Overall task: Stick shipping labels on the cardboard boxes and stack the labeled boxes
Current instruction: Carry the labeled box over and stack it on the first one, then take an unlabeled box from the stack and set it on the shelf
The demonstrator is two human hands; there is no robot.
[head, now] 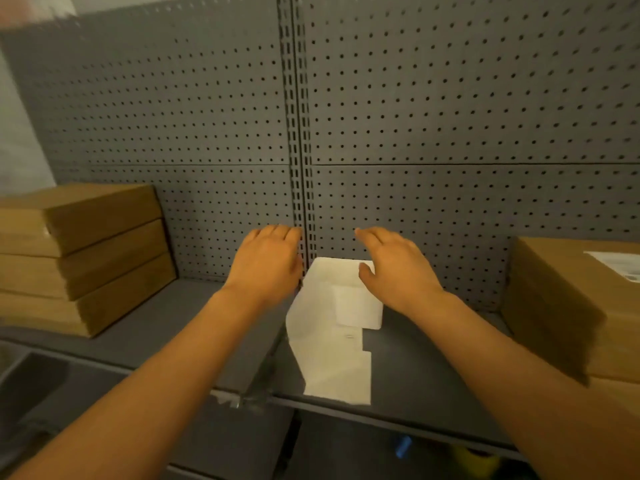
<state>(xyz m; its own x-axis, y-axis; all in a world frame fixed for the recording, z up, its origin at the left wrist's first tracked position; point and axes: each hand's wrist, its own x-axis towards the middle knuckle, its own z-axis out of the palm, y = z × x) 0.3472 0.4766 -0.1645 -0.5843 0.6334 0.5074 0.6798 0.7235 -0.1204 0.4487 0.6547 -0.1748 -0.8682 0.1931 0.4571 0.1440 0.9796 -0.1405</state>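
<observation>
Hands over the label sheet, between boxes

Both hands, left [268, 259] and right [398, 266], hover with fingers relaxed, holding nothing, above the label sheet [329, 341] on the shelf [138, 327]. Next likely: peeling a label for an unlabeled box [79, 258] on the left; a labeled box [568, 299] sits right.

Grey pegboard back wall [450, 98] fills 12 o'clock, split by a slotted vertical upright [299, 133]. Grey metal shelf [433, 368] spans the middle. At 5 o'clock beneath it, a blurred blue object [402, 446] beside something yellow [479, 460], unidentifiable.
</observation>
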